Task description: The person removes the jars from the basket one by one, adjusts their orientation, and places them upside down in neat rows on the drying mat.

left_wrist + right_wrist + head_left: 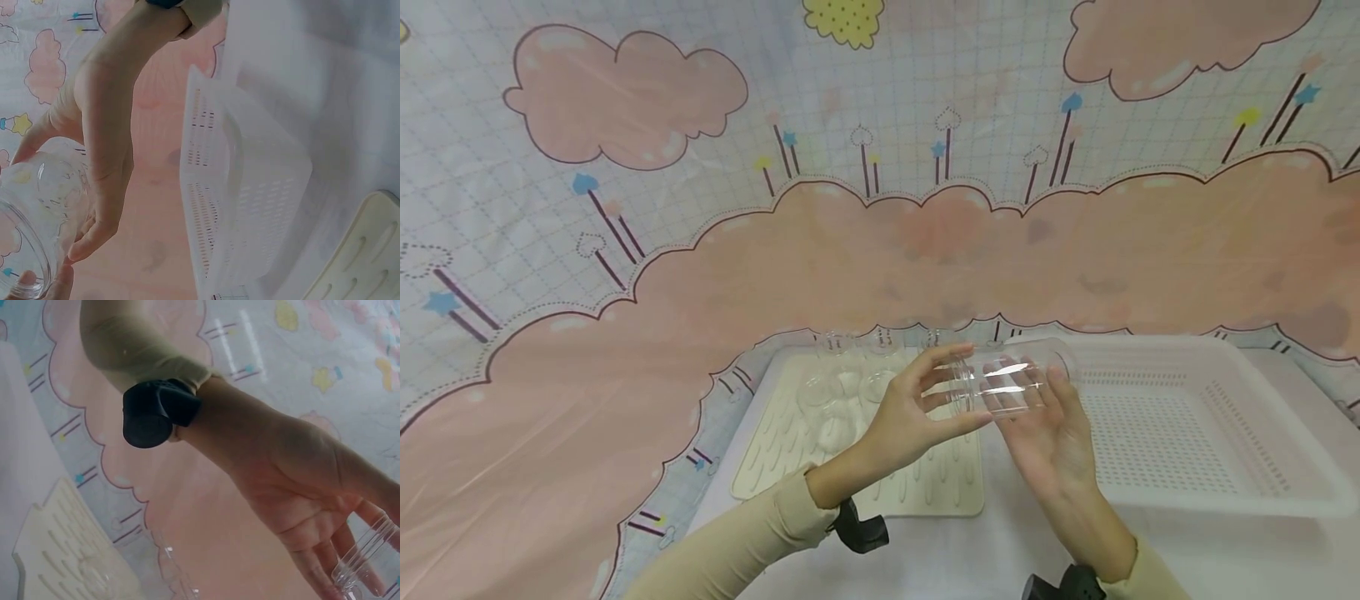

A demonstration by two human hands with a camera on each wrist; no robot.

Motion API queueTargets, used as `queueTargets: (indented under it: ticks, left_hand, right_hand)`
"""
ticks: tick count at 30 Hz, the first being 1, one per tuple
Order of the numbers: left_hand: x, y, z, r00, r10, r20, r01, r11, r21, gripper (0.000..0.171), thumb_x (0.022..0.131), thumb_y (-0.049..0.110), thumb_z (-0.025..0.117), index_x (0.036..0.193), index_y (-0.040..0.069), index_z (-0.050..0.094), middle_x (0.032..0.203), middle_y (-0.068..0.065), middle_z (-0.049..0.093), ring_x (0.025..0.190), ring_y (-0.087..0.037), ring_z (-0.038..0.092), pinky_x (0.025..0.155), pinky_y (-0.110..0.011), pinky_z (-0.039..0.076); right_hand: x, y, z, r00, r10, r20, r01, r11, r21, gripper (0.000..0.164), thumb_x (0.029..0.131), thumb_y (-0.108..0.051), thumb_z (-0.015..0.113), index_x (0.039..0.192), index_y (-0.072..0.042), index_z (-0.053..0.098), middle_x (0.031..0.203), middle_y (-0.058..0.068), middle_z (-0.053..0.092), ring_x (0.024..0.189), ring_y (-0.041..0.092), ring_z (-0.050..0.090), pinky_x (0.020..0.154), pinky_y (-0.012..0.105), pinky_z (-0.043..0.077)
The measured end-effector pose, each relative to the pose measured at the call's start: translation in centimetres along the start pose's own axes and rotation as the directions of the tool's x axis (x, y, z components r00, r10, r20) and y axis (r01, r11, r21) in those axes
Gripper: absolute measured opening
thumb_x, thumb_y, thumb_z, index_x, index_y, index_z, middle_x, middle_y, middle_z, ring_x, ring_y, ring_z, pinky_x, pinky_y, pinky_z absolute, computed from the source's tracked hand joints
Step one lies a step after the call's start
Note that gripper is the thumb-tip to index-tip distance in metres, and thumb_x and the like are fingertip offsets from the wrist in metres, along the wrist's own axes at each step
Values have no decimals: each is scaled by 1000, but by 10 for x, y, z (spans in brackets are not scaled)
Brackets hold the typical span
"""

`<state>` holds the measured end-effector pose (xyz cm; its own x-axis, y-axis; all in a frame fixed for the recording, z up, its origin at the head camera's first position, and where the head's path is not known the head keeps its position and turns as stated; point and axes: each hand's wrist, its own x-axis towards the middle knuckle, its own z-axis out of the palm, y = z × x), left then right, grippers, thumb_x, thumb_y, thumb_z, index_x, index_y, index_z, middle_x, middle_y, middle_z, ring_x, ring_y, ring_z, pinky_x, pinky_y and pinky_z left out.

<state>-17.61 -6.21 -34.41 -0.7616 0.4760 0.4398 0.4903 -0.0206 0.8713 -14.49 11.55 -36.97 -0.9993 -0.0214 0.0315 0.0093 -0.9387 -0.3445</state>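
A clear, see-through jar [1011, 383] with a ringed neck lies sideways in the air between both hands. My left hand [898, 412] grips it round the neck end, thumb below and fingers above. My right hand [1052, 450] holds the base end, its fingers showing through the clear wall and its thumb at the bottom edge. In the left wrist view the right hand [103, 144] curves around the jar [47, 187]. The right wrist view shows the left hand [312, 487] at the jar's ringed neck [369, 550]; the rest of the jar is cut off there.
Several similar clear vessels [823, 396] stand on a cream ridged drying mat [917, 496] behind the left hand. To the right is a white perforated basket [1225, 504]. Both are on a white table [955, 558], with a patterned cloth [850, 258] behind.
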Motion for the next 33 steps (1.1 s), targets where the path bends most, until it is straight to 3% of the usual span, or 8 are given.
queueTargets:
  ticks: [5, 9, 14, 19, 30, 33]
  left_hand:
    - [-1, 1, -2, 1000, -2, 12, 2, 1000, 11, 73, 80, 2, 82, 144, 16, 49, 145, 1, 49, 127, -28, 55, 101, -36, 50]
    - [-3, 2, -3, 999, 10, 36, -11, 1000, 28, 78, 80, 3, 82, 148, 17, 46, 149, 3, 46, 133, -29, 49, 104, -37, 46]
    - [-7, 4, -7, 996, 74, 50, -79, 991, 110, 82, 81, 8, 83, 151, 21, 42, 154, 5, 41, 141, -22, 39, 110, -38, 41]
    - [-11, 5, -16, 992, 125, 30, -128, 979, 156, 81, 81, 8, 82, 151, 19, 42, 153, 4, 42, 142, -18, 38, 112, -39, 38]
    - [-20, 6, -49, 988, 153, -36, -134, 943, 305, 78, 80, 10, 83, 149, 17, 46, 153, 5, 43, 140, -19, 39, 112, -39, 37]
    - [-24, 6, -60, 986, 152, -62, -122, 932, 341, 79, 80, 12, 84, 148, 18, 47, 153, 5, 44, 140, -18, 38, 113, -39, 36]
  right_hand:
    - [0, 0, 2, 1000, 11, 7, -11, 1000, -1, 65, 96, -31, 65, 145, -12, 26, 156, 9, 29, 141, 28, 37, 119, 40, 22]
    - [0, -1, 3, 1000, 13, 20, -13, 1000, -13, 60, 96, -32, 64, 142, -12, 31, 159, 9, 22, 141, 29, 36, 119, 40, 24]
    - [1, -4, 1, 1000, 16, 24, -16, 1000, -11, 43, 97, -31, 63, 131, -11, 45, 151, 9, 35, 141, 29, 36, 117, 39, 28]
    - [2, -6, -1, 1000, 25, 19, -25, 1000, -8, 39, 97, -30, 62, 127, -10, 48, 144, 9, 43, 139, 27, 40, 118, 39, 27]
    - [7, -12, -6, 1000, 19, 9, -18, 998, -52, 31, 98, -29, 63, 122, -12, 52, 137, 9, 50, 137, 29, 42, 116, 38, 30]
    - [8, -13, -6, 1000, 29, 1, -29, 999, -43, 38, 97, -28, 64, 127, -13, 47, 139, 9, 48, 138, 29, 42, 116, 38, 30]
